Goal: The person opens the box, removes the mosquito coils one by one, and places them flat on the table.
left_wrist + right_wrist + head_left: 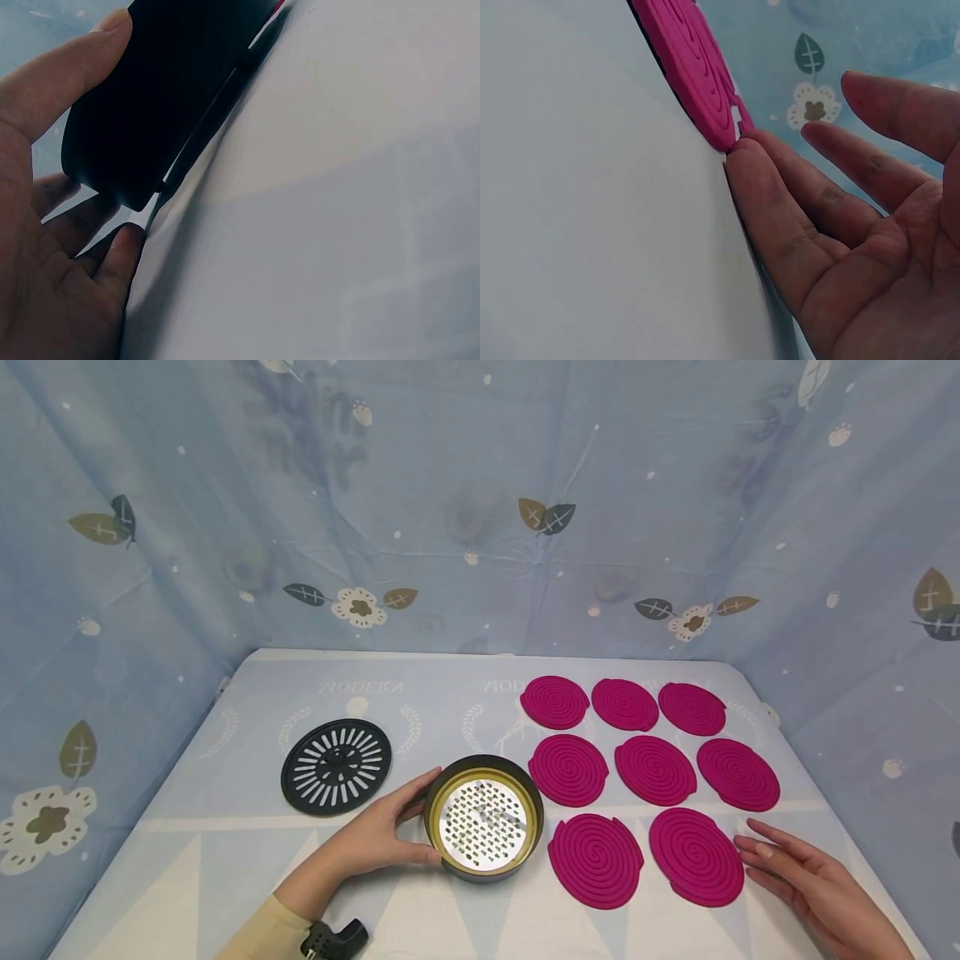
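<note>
My left hand (375, 839) holds a round dark tin (491, 762) by its left side, thumb in front and fingers behind. A gold rim and a perforated silver plate (482, 827) show inside the tin. In the left wrist view the tin's dark side (172, 82) stands between thumb and fingers. My right hand (825, 885) lies with loosely extended fingers at the right edge of a pink spiral mosquito coil (696, 857). The right wrist view has fingertips (751, 161) right at that coil's edge (694, 79), low over the table.
Several more pink coils (596, 862) lie flat in rows right of the tin. A black slotted round lid (336, 768) lies to its left. The cloth-covered table (247, 860) is bounded by blue patterned curtains (465, 527) at the back and sides.
</note>
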A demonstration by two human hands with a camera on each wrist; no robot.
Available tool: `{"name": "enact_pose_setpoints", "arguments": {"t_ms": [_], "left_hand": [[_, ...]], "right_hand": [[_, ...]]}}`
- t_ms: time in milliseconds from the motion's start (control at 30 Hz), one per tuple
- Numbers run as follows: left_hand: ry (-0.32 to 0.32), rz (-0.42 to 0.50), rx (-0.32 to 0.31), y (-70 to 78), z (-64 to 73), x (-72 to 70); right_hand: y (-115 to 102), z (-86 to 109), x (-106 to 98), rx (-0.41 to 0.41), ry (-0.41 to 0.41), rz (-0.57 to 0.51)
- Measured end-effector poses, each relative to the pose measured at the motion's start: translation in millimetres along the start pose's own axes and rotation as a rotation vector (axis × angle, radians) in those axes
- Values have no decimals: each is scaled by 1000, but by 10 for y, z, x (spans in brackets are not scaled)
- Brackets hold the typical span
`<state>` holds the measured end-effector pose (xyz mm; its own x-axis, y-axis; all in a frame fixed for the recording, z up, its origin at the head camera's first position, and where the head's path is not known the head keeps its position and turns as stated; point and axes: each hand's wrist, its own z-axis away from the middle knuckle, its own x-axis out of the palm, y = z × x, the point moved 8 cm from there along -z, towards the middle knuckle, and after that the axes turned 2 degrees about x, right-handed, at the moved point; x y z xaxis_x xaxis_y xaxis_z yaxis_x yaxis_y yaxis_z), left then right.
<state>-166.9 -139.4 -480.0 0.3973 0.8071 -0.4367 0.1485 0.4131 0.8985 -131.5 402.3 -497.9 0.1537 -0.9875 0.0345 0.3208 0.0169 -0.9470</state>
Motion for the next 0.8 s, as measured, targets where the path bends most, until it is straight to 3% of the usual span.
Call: {"name": "enact_pose_setpoints", "arguments": {"t_ms": [100,200,367,467,633,800], "left_hand": [[1,-1,7,13,-7,-5],[-2,0,20,29,-16,-5],[-5,6,30,25,-26,10],[-5,6,36,25,-36,28],[-28,44,61,48,-36,12],[-32,55,148,217,-85,-181]], "right_hand": [[0,-10,-32,34,46,47],[-65,-4,-52,14,54,77],[-303,-5,-41,-132,12,130],[-488,-42,-9,-201,23,248],[-769,-175,149,-238,56,504],[-1115,-405,380,-257,89,706]]}}
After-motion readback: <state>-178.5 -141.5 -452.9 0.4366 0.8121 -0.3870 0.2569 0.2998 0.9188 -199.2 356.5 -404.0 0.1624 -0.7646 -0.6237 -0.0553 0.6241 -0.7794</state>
